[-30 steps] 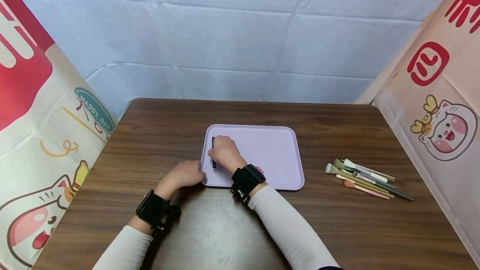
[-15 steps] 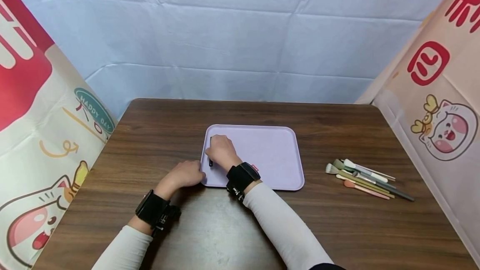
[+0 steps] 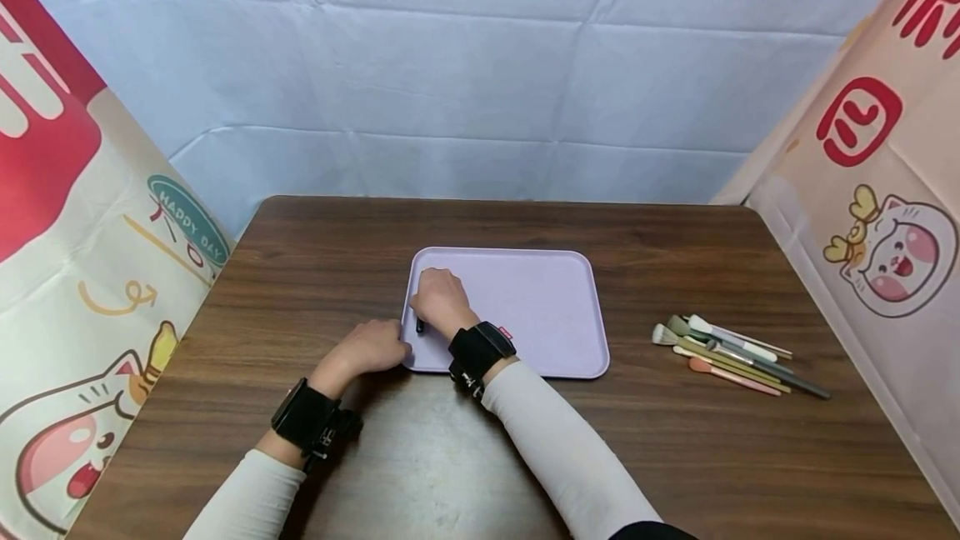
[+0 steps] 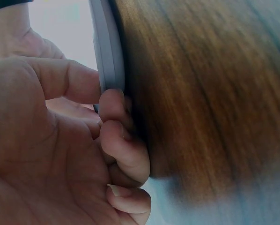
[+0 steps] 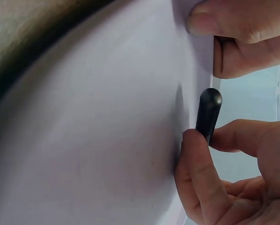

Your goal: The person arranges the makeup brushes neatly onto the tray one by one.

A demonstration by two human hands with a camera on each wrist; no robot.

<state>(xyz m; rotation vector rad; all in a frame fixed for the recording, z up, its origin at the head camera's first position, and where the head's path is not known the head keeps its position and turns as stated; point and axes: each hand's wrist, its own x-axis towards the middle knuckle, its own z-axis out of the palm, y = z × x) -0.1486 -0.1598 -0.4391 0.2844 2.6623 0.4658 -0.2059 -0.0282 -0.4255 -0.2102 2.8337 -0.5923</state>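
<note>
A light purple tray (image 3: 525, 315) lies on the wooden table. At its near left corner, my left hand (image 3: 371, 346) grips the rim, and the left wrist view shows the thumb and curled fingers on the tray edge (image 4: 109, 51). Over the left side of the tray is my right hand (image 3: 441, 300). Its thumb and fingers pinch a slim black stick (image 5: 209, 112) with a rounded end, like a brush handle. The stick runs along the left rim, close over the tray surface. In the head view the right hand hides most of it.
Several makeup brushes (image 3: 738, 365) with green, white, pink and dark handles lie in a loose pile on the table (image 3: 675, 457), right of the tray. A pale blue cloth (image 3: 480, 90) hangs behind the table, and printed cloths flank it on both sides.
My right hand has shifted slightly left with the black stick, bringing it nearer the tray's left rim. The left hand has stayed at the corner.
</note>
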